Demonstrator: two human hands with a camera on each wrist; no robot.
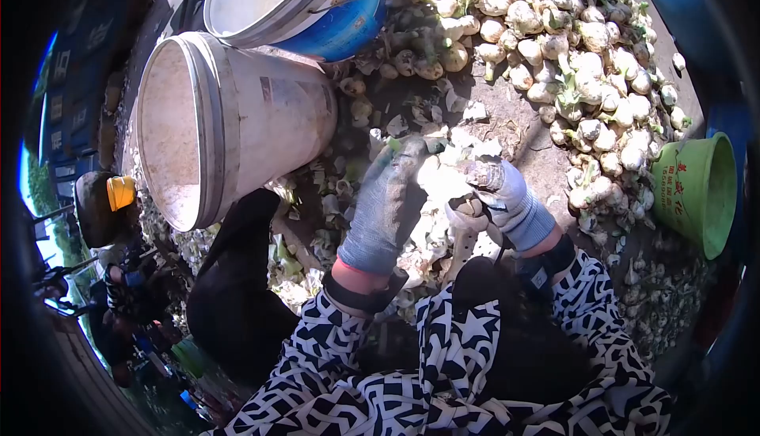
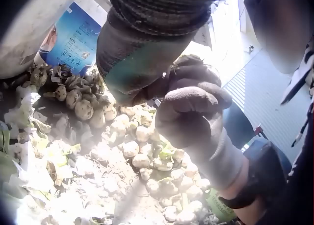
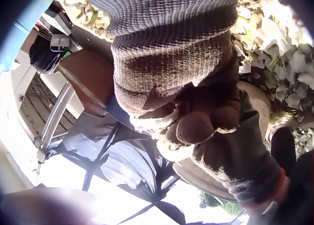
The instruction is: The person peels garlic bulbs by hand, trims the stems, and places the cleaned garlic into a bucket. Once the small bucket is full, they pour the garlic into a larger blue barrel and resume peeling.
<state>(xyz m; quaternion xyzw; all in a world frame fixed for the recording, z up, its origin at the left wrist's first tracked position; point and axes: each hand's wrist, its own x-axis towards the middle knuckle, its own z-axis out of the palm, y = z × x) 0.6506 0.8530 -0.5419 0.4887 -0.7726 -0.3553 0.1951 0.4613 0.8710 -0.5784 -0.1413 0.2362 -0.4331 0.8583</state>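
Note:
My left hand (image 1: 386, 202), in a grey glove with a green patch, is close beside the right one and slightly blurred in the head view. In the right wrist view the left glove (image 3: 240, 156) comes up against a pale bulb (image 3: 172, 150). My right hand (image 1: 507, 198), in a whitish knit glove with dirty fingertips, grips that bulb, which looks like garlic, with its fingers curled round it. Glare washes out part of the area between the hands. Whether the left fingers pinch anything, I cannot tell.
A large pile of garlic bulbs (image 1: 586, 64) spreads ahead and to the right. Left of the hands stand a dirty white bucket (image 1: 277, 103) and a blue bucket (image 1: 348, 24). A green bucket (image 1: 673, 190) is at the right. Peelings (image 1: 317, 258) litter the ground.

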